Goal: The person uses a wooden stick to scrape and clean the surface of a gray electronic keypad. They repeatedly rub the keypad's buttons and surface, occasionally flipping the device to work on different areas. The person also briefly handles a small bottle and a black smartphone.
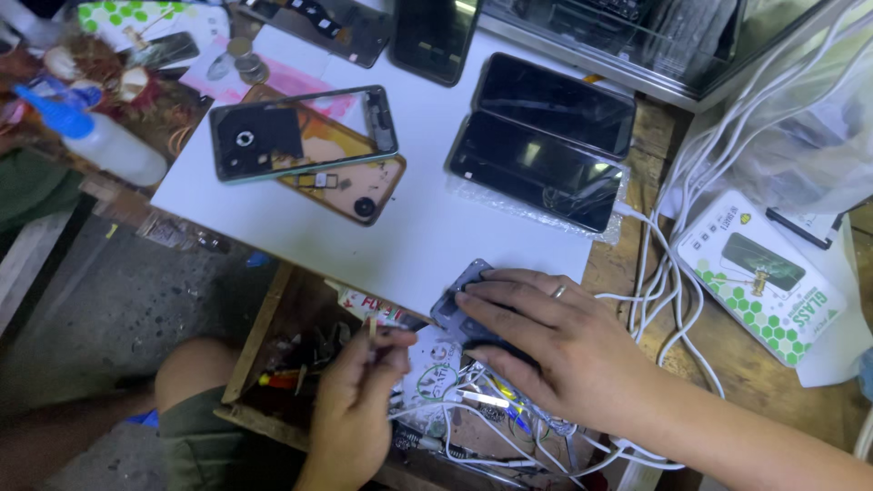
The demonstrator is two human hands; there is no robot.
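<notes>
My right hand (555, 341) lies flat over a dark phone part (459, 305) at the near edge of the white work mat (427, 227), fingers spread and pressing on it; a ring is on one finger. My left hand (359, 391) hovers over an open wooden drawer (273, 364) and pinches a thin small tool (373, 325) between thumb and fingers, its tip pointing toward the phone part.
On the mat lie a phone back frame (300, 132) over an orange phone shell (359, 186), and two dark phones (546, 141). White cables (677, 273) run at right beside a screen protector box (764, 277). A plastic bottle (105, 136) stands at left.
</notes>
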